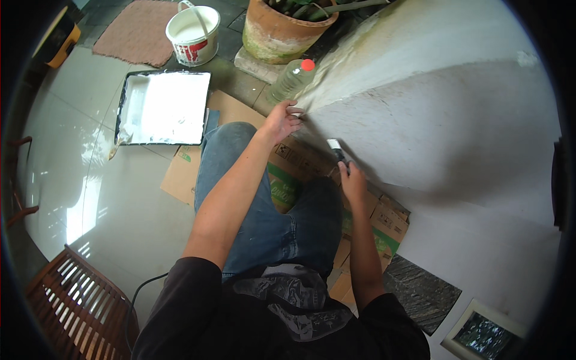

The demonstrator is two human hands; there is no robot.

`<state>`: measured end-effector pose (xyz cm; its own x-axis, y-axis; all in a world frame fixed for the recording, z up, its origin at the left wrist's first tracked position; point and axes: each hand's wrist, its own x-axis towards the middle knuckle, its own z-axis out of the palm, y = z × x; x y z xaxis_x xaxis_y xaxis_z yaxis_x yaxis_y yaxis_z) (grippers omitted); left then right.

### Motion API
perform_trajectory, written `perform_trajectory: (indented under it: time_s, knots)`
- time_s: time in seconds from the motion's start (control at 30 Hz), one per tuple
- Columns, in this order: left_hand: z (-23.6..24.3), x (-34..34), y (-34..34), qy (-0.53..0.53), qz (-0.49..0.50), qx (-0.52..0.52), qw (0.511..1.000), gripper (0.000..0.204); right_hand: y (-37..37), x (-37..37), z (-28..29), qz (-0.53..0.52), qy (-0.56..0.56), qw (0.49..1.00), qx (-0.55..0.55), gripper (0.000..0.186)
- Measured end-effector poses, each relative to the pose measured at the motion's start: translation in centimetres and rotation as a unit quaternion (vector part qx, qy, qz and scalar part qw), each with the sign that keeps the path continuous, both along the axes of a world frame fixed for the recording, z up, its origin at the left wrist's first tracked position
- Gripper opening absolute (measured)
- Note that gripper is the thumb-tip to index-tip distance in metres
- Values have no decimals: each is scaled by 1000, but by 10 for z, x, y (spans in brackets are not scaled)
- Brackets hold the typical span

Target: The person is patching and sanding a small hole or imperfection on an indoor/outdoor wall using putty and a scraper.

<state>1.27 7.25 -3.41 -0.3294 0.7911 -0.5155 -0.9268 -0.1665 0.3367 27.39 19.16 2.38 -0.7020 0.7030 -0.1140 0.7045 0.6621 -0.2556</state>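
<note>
My right hand [353, 179] is closed round the dark handle of a small paintbrush [336, 148], whose white tip points up and away from me, close to the wall. My left hand [283, 122] is held out over my knee with its fingers apart, empty, near the wall's left edge. Whether its fingertips touch the wall [414, 132] cannot be told. The wall is whitish, with a grey band and brownish specks along a curved line. Just beyond my left hand stands a clear bottle [290, 81] with a red cap.
A black-rimmed tray [207, 108] of white paint lies to the left, another brush [123, 135] at its near corner. Behind are a white bucket [193, 37], a mat [135, 33] and a potted plant [285, 33]. Cardboard [180, 174] lies under me; a slatted wooden chair [78, 306] stands near left.
</note>
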Motion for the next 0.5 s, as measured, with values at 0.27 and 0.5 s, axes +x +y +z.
perform_trajectory:
  time_s: [0.27,0.5]
  knots:
    - [-8,-5,3,40,-20,-35,998,46,-16,-46,94,8,-8,999,32,40]
    - [-4,-9,-2,74,-77,-26,994,62,-22,-61,94,10,74,997,25,40]
